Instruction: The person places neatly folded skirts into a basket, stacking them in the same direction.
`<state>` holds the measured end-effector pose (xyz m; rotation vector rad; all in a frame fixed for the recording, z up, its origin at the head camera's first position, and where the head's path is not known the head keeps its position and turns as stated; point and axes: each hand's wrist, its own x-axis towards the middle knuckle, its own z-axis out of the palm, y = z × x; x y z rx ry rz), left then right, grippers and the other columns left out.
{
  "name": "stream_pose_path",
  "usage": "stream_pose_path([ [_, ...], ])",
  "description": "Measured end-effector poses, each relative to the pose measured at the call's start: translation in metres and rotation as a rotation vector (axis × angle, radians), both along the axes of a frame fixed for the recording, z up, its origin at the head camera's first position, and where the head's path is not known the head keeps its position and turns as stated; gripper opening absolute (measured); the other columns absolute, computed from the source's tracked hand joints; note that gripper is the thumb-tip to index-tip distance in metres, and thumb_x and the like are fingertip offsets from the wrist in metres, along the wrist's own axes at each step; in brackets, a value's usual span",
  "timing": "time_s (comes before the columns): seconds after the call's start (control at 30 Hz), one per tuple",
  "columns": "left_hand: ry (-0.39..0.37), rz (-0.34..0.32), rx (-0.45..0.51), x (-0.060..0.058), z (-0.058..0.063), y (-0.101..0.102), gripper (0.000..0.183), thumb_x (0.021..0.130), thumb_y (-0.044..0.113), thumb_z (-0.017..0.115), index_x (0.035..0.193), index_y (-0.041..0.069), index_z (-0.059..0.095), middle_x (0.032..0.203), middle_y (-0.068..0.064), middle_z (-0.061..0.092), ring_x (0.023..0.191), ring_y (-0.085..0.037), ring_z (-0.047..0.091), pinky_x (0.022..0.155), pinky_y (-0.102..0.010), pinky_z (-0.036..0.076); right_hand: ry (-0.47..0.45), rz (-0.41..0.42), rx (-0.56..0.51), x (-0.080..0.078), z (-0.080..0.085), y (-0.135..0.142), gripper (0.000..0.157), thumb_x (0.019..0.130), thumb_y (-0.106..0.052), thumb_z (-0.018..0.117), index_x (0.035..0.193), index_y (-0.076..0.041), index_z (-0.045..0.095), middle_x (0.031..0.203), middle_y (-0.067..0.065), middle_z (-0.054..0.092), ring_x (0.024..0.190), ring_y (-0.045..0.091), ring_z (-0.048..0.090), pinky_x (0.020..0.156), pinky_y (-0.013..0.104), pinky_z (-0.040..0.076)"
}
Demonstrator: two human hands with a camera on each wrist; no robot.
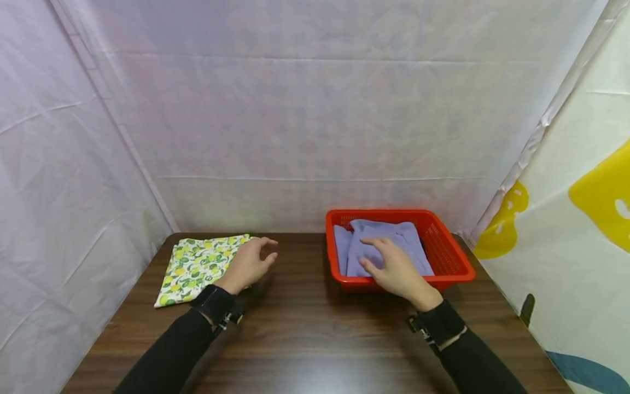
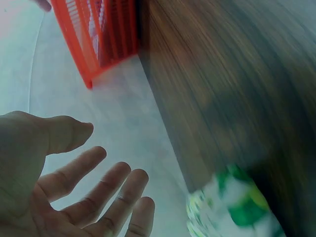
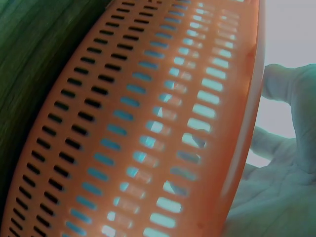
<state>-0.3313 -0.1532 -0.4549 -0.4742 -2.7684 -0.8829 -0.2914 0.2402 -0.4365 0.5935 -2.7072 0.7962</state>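
My left hand (image 1: 250,262) hovers at the right side of a folded white cloth (image 1: 197,268) printed with yellow lemons and green leaves. In the left wrist view, the fingers of that hand (image 2: 94,197) are spread and loosely bent, with nothing held; a corner of the printed cloth (image 2: 242,207) shows below. My right hand (image 1: 398,271) is over the front rim of a red plastic basket (image 1: 455,262), holding nothing. Folded lavender cloths (image 1: 389,230) lie in the basket under its fingers. The right wrist view mostly shows the slotted basket wall (image 3: 143,98), partly hiding the right hand (image 3: 281,182).
A dark wood-grain table (image 1: 300,323) carries the cloth and basket. Pale fabric walls (image 1: 295,126) stand close behind and on both sides. The right wall has large yellow shapes (image 1: 605,191).
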Motion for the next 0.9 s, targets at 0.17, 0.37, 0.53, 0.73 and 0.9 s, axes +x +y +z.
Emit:
stream_pose_path([
  [0.17,-0.017,0.017,0.019,0.003,-0.005,-0.026,0.036,0.115,0.016,0.073,0.147,0.001,0.076,0.144,-0.027,0.078,0.122,-0.049,0.078,0.103,-0.062,0.065,0.013,0.036,-0.009,0.001,0.000,-0.009,0.056,0.112,-0.028,0.081,0.162,-0.006,0.067,0.158,0.022,0.070,0.148,0.044,0.068,0.124,0.069,0.055],
  [0.37,-0.066,0.044,0.013,0.010,-0.009,-0.053,0.038,0.116,0.016,0.072,0.149,-0.002,0.075,0.149,-0.030,0.076,0.122,-0.049,0.080,0.099,-0.061,0.068,0.031,0.061,-0.008,0.001,-0.001,-0.020,0.055,0.111,-0.028,0.082,0.160,-0.008,0.068,0.155,0.019,0.072,0.144,0.042,0.070,0.122,0.068,0.058],
  [0.53,-0.061,0.097,-0.036,0.012,-0.010,-0.076,0.041,0.113,0.017,0.074,0.148,-0.005,0.075,0.146,-0.033,0.076,0.103,-0.041,0.081,0.087,-0.055,0.067,0.079,0.103,-0.002,0.002,-0.003,-0.030,0.055,0.109,-0.025,0.084,0.159,-0.006,0.069,0.151,0.019,0.074,0.139,0.040,0.073,0.118,0.065,0.061],
  [0.73,-0.092,0.184,-0.088,0.015,-0.014,-0.106,0.049,0.112,0.018,0.072,0.153,-0.008,0.069,0.139,-0.041,0.071,0.087,-0.041,0.070,0.070,-0.047,0.054,0.067,0.145,-0.004,0.002,-0.002,-0.044,0.057,0.110,-0.029,0.084,0.160,-0.006,0.068,0.151,0.017,0.073,0.136,0.040,0.072,0.116,0.062,0.062],
  [0.9,-0.112,0.275,-0.136,0.019,-0.019,-0.124,0.058,0.110,0.024,0.072,0.159,-0.005,0.064,0.156,-0.047,0.056,0.133,-0.069,0.059,0.096,-0.082,0.056,0.063,0.149,0.025,0.004,-0.003,-0.054,0.058,0.110,-0.031,0.084,0.161,-0.007,0.068,0.151,0.016,0.072,0.128,0.037,0.073,0.110,0.056,0.065],
])
